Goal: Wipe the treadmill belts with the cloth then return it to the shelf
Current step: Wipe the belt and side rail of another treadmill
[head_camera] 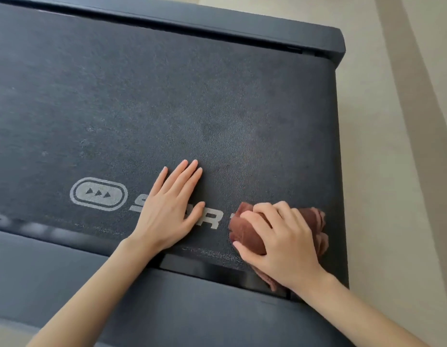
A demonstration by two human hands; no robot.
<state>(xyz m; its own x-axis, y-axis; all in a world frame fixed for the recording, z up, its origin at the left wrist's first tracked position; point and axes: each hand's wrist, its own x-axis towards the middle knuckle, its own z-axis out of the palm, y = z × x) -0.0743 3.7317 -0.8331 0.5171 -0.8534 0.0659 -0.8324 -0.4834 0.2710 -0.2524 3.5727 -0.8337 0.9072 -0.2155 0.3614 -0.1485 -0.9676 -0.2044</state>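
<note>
A dark grey treadmill belt (154, 101) with a white logo fills most of the head view. My left hand (171, 206) lies flat on the belt with straight fingers, partly covering the printed lettering. My right hand (280, 242) grips a bunched reddish-brown cloth (245, 234) and holds it against the belt near its right end, close to the near edge. Part of the cloth hangs over the near side rail under my wrist. The shelf is not in view.
A dark side rail (67, 269) runs along the near edge of the belt and another rail (217, 20) along the far edge. The treadmill's end (338, 171) is at the right. Pale beige floor (397, 146) lies beyond it.
</note>
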